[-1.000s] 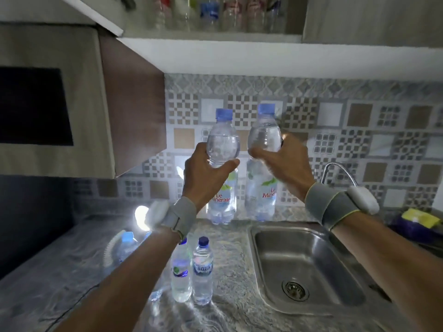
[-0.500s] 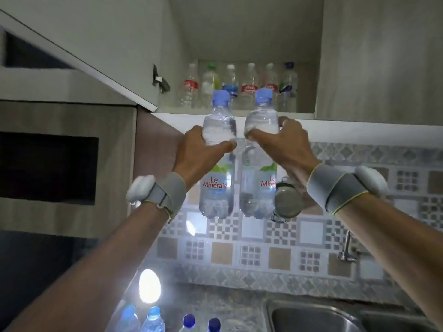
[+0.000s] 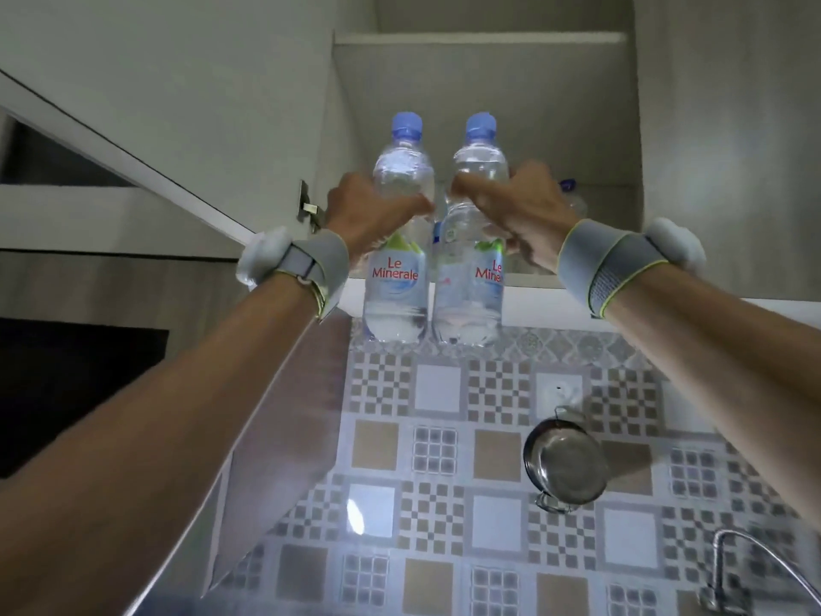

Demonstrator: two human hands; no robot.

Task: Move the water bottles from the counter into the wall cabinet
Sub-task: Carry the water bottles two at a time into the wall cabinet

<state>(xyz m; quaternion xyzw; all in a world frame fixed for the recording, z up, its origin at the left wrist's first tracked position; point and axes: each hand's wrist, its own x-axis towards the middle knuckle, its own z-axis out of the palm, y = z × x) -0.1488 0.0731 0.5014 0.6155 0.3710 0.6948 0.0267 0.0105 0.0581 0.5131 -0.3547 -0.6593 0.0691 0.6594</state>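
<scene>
Now mid-transfer: your left hand closed round one water bottle, right hand round another, both upright, side by side at the wall cabinet shelf lip, neither set down; counter out of view.

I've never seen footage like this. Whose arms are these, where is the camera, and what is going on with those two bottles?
No machine here: a person wears a camera on the head, so you look along their own arms, up toward a wall cabinet with its door open. The left hand grips one water bottle; the right hand grips the other bottle. Both bottles are upright, side by side, raised in front of the cabinet shelf. Grey bands with white pods wrap both wrists. Below are patterned wall tiles, a hanging metal pot and a tap.
</scene>
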